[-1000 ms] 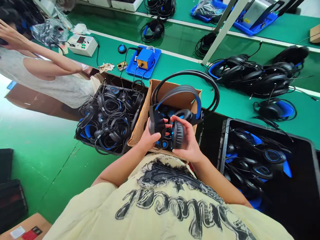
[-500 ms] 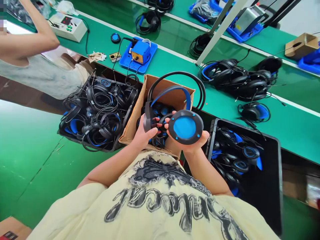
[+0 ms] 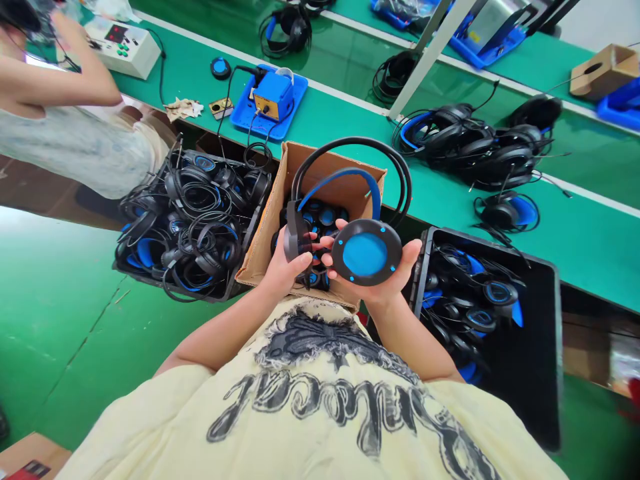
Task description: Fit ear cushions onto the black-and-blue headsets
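Note:
I hold a black and blue headset (image 3: 350,180) over an open cardboard box (image 3: 265,227) of small blue and black parts. My left hand (image 3: 285,267) is closed round the headset's left earcup. Its right earcup (image 3: 367,253) is turned with the round blue face up and rests in my right hand (image 3: 395,283), fingers curled round its rim. The headband arches away from me above the box.
A black crate (image 3: 190,220) full of tangled headsets stands left of the box, and another black crate (image 3: 500,313) with headsets stands to the right. More headsets (image 3: 490,153) lie on the green bench. A blue tray (image 3: 273,100) holds a small device. Another person (image 3: 65,127) sits at the far left.
I have turned the right earcup from its padded side to its blue face up. The view has shifted to the right.

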The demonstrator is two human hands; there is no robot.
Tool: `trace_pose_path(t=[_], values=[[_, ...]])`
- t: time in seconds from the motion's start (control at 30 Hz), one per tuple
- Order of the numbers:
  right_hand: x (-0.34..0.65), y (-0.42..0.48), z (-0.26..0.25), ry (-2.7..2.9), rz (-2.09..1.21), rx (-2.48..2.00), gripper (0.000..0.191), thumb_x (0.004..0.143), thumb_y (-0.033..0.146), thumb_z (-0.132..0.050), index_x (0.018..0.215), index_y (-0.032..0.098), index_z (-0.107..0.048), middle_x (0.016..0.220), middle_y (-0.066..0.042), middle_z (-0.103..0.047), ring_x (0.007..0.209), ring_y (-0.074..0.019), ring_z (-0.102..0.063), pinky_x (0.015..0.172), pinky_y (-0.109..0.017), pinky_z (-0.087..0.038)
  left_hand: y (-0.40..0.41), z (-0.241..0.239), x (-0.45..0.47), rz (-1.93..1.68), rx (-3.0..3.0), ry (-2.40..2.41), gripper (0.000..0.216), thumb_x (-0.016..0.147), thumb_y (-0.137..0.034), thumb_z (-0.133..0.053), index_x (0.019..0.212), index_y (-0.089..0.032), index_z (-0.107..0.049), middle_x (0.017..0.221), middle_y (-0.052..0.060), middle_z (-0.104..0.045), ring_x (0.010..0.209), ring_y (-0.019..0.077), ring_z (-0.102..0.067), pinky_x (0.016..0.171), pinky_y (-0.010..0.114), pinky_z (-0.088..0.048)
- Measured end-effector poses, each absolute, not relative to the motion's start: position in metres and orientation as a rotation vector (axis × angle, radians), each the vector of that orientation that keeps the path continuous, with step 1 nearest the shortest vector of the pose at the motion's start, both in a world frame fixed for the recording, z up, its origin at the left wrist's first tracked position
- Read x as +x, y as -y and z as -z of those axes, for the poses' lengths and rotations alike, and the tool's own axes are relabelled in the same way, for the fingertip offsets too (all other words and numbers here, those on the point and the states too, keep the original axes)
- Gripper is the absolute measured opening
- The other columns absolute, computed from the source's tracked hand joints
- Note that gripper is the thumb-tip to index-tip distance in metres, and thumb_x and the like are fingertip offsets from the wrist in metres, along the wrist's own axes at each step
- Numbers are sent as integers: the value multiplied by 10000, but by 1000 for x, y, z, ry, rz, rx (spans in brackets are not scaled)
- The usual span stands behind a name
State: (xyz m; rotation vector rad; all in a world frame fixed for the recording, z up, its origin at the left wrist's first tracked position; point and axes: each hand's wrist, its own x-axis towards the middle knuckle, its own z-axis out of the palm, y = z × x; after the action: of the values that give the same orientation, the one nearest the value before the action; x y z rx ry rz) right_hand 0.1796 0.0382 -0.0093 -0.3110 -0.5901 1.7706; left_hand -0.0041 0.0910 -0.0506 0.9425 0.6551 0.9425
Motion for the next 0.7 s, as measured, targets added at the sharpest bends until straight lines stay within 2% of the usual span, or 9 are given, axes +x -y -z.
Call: trace_pose_path(t=[0.17, 0.43, 0.57, 0.7], values=[[174, -38, 6, 519, -1741, -287, 812, 764, 762, -658, 1372, 232, -567, 1236, -110, -704, 1016, -230, -689, 819, -363, -612, -90, 48, -1, -946, 915, -642, 737, 732, -539, -855, 1296, -229, -496, 1295, 126, -615, 1124, 319, -688, 825, 433, -630], [170, -37, 3, 408, -1730, -308, 782, 740, 722, -706, 1331, 223, -591, 1174, -105, -724, 977, -232, -691, 773, -359, -612, -90, 47, -1, -953, 898, -676, 724, 711, -543, -870, 1258, -226, -517, 1259, 122, -626, 1097, 315, -698, 811, 433, -625], [166, -41, -2, 353, -1764, -302, 827, 734, 818, -638, 1311, 227, -602, 1167, -104, -729, 943, -217, -697, 737, -343, -623, -88, 48, 3, -977, 890, -685, 735, 690, -564, -878, 1237, -223, -526, 1208, 92, -649, 1045, 266, -704, 828, 404, -614], [145, -41, -10, 417, -1678, -449, 934, 737, 927, -479, 1358, 236, -572, 1205, -125, -713, 1048, -275, -695, 818, -423, -630, -85, 48, 10, -1004, 835, -725, 682, 678, -665, -840, 1121, -222, -570, 978, 17, -673, 920, 190, -688, 836, 335, -588]])
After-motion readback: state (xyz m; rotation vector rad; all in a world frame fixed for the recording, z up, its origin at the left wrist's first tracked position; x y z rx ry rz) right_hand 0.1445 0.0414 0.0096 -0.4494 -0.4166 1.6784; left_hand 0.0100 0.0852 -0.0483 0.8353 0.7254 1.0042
